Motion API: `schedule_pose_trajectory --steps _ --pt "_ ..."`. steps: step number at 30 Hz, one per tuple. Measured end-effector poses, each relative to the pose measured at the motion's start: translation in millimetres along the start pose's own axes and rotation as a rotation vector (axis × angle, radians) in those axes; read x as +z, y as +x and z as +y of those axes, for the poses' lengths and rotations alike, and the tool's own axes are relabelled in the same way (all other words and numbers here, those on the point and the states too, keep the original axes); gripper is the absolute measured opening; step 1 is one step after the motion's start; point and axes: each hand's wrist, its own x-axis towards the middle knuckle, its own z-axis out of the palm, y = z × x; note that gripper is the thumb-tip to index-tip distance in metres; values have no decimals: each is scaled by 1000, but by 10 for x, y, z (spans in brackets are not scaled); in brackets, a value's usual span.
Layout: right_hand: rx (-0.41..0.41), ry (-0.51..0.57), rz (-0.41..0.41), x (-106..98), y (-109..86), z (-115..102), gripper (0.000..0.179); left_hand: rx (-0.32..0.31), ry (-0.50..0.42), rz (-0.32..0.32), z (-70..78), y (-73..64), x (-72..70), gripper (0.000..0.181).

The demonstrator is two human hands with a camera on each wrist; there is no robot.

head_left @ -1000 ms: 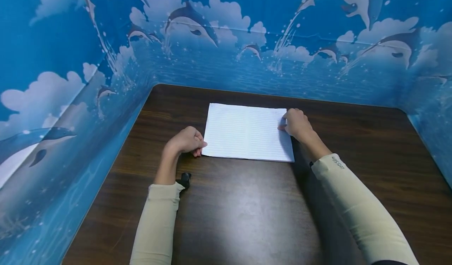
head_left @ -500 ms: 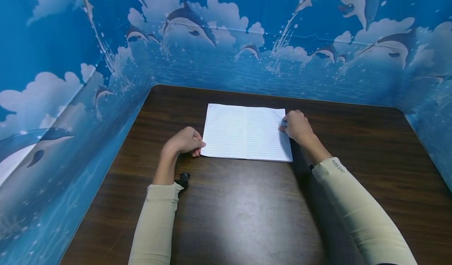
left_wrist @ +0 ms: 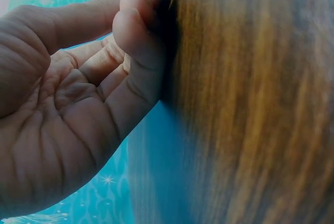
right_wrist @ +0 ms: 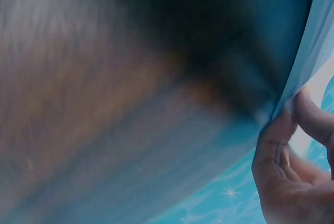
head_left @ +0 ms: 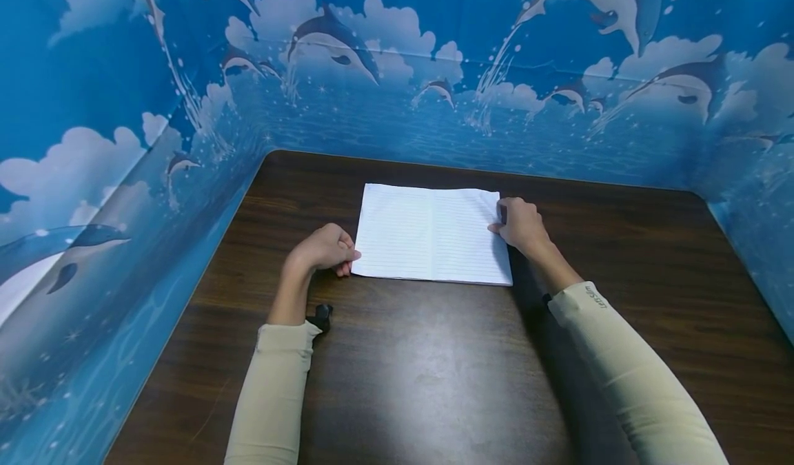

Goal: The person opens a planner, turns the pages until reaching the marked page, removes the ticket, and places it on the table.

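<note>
An open notebook [head_left: 431,234] with ruled white pages lies near the far side of the table. At its lower left edge, my left hand [head_left: 325,246] pinches the pages between thumb and fingers. My right hand [head_left: 522,225] grips the right edge near the upper corner, thumb on top of the page. In the right wrist view, the notebook's edge [right_wrist: 302,67] sits between the right thumb and a finger. The left wrist view shows the left hand [left_wrist: 78,88] with thumb and fingertip together, the notebook there barely visible.
The dark wood table [head_left: 422,382] has a glossy light patch in front of the notebook. A blue dolphin-print cloth [head_left: 397,107] rises along the table's back and sides. A small black device [head_left: 322,317] sits at the left wrist.
Both hands keep to the notebook's edges. The right hand's fingers have shifted slightly toward me at the right edge, and the top of the right page looks a little more bowed.
</note>
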Motion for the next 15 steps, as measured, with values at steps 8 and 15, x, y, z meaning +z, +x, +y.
schedule_pose_trajectory --steps 8,15 --pt "101 221 6 15 9 191 37 -13 -4 -3 -10 4 17 15" --pt "111 276 -8 -51 9 238 26 -1 7 2 -11 16 -2 17"
